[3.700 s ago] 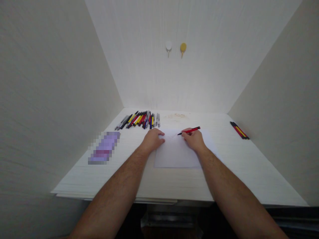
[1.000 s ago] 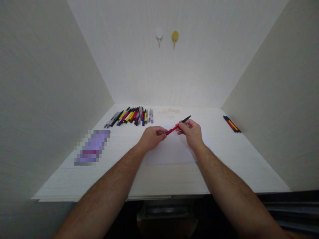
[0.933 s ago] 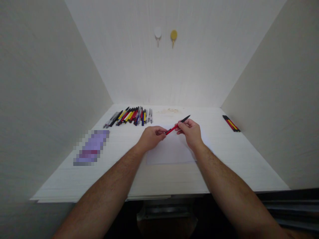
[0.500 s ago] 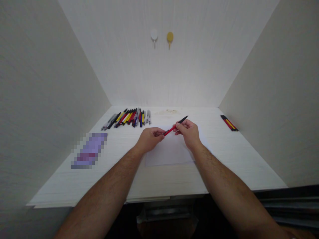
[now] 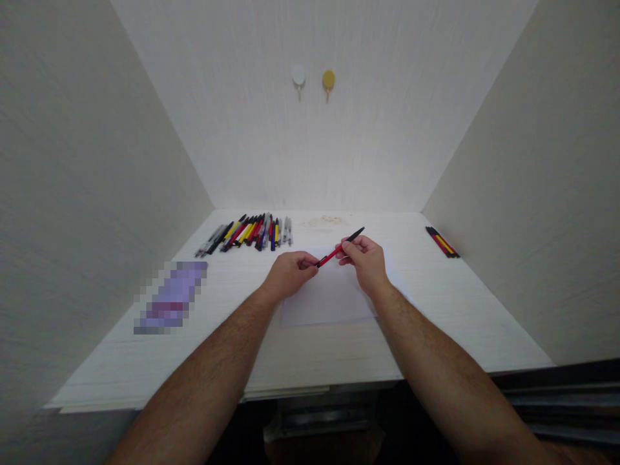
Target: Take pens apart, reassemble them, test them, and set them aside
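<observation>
Compared with the picture from nearly four seconds ago, the red pen (image 5: 332,254) has left the paper (image 5: 324,305): its black tip was pointing down at the sheet then, and now it slants up and away toward the back wall (image 5: 387,142). The left hand (image 5: 289,274), which lay at the sheet's left edge, has come to the pen as well. Both hands now grasp it over the far part of the paper. The right hand (image 5: 370,261) pinches the barrel near the black tip section between thumb and fingers, while the left thumb and fingers close on the lower, clip end. The paper lies flat on the white counter (image 5: 484,323), partly covered by the hands and the right forearm; any marks on it are too faint to make out. Farther back on the left, a row of pens (image 5: 246,232) in yellow, red, black, blue and clear lies close together, some overlapping. Nearer the front on that side is a flat purple item (image 5: 177,290), blurred into blocks. Well off to the right, a small group of red, yellow and black pens (image 5: 442,243) lies side by side near the side wall. A white hook (image 5: 298,75) and a gold hook (image 5: 328,79) are fixed on the back wall.
</observation>
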`<action>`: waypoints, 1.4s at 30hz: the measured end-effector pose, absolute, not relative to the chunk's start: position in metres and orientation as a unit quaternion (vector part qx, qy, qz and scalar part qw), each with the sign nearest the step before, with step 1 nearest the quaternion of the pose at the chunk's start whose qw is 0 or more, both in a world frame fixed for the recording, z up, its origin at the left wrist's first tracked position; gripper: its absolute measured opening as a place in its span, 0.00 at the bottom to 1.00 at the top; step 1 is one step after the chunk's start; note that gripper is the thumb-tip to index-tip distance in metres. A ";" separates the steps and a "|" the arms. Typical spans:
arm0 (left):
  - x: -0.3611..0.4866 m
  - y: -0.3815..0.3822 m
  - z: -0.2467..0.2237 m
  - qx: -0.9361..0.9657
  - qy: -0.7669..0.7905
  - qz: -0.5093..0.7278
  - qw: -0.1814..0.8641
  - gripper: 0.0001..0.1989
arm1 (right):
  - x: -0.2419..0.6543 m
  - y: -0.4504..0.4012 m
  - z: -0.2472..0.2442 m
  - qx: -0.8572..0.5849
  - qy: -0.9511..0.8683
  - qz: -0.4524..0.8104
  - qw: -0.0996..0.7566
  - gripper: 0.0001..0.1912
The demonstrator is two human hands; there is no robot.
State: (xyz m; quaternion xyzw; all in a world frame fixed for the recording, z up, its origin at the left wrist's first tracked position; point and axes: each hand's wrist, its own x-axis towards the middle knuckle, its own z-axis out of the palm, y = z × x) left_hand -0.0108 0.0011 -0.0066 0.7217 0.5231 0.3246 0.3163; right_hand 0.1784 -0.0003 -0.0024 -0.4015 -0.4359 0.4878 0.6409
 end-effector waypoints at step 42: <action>-0.006 0.004 -0.013 0.684 0.505 0.367 0.378 0.11 | 0.175 0.003 -0.019 -0.411 -0.516 0.508 0.554 0.12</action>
